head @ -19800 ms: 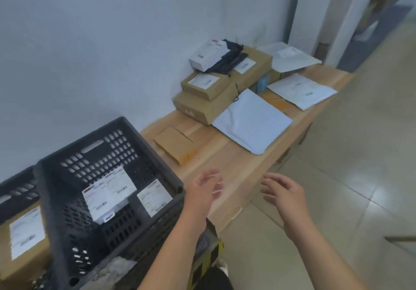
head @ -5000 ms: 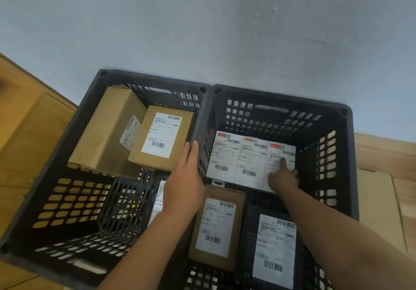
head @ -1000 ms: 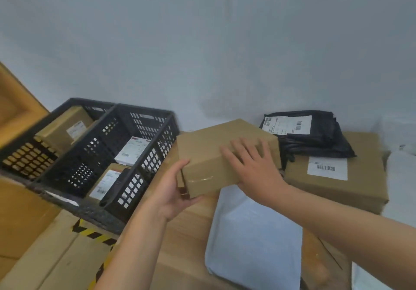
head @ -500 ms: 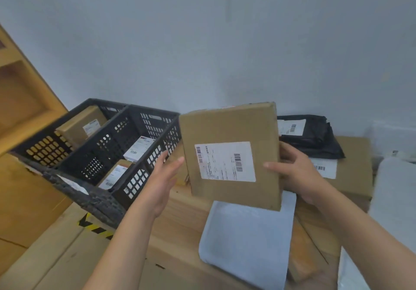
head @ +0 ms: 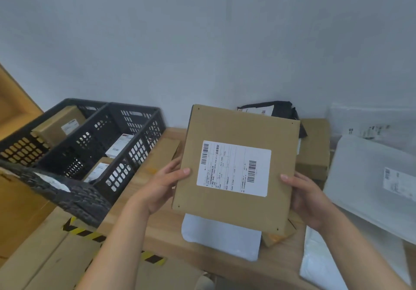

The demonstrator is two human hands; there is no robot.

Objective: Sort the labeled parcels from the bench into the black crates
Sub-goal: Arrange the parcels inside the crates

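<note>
A pale grey wall (head: pixel 202 42) fills the whole upper half of the frame. Below it, a wooden bench (head: pixel 162 233) runs from the centre to the lower right. At the left middle, two black crates (head: pixel 135 154) stand side by side, touching. The left one holds a brown carton (head: pixel 58 123), and the right one holds some labelled parcels (head: pixel 119 145).

At the right edge a large white mailing bag (head: pixel 364 177) lies on the bench. In the centre, a flat cardboard box (head: pixel 234 208) is held up in the air above the bench, tilted toward the camera, with its top face showing. A grey mailing bag (head: pixel 220 238) lies on the bench under it. Behind the box, at the upper right of centre, a second brown box (head: pixel 315 150) carries a black bag (head: pixel 279 109) on top.

The hands are apart. The left hand (head: pixel 162 188) grips the left edge of the box and the right hand (head: pixel 308 199) grips its right edge, thumbs on the front face. A white label (head: pixel 234 168) with barcodes sits in the middle of that face.
</note>
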